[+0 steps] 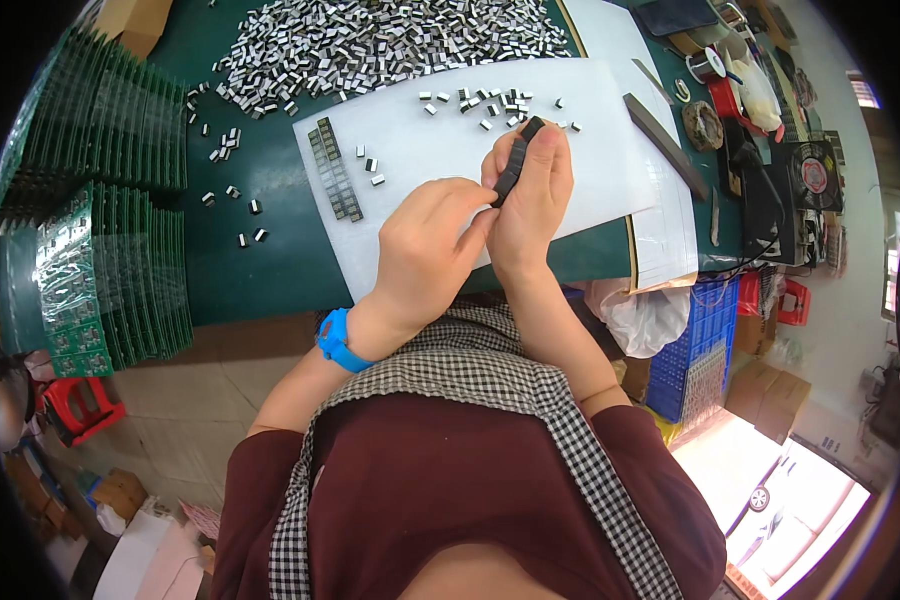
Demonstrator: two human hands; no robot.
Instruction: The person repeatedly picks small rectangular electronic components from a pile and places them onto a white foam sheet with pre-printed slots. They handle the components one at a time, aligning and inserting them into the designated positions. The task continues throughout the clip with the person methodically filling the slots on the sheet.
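Note:
My right hand [530, 205] is wrapped round a row of small black blocks [513, 168], set end to end in a slightly curved line. The fingers of my left hand [425, 245], with a blue watch on its wrist, pinch together at the row's near end; what lies between the fingertips is mostly hidden. Both hands are above a white sheet [600, 130]. Loose black-and-white blocks [510, 100] lie just beyond my right hand, and a few more sit left of my left hand. A narrow panel [336, 170] of small square cells, some dark, lies on the sheet's left part.
A large heap of black-and-white blocks [370, 50] covers the far green table [260, 190]. Green circuit boards [120, 270] stand in stacks at the left. A dark flat bar [667, 150], a solder spool [707, 65] and a fan [813, 175] are at the right.

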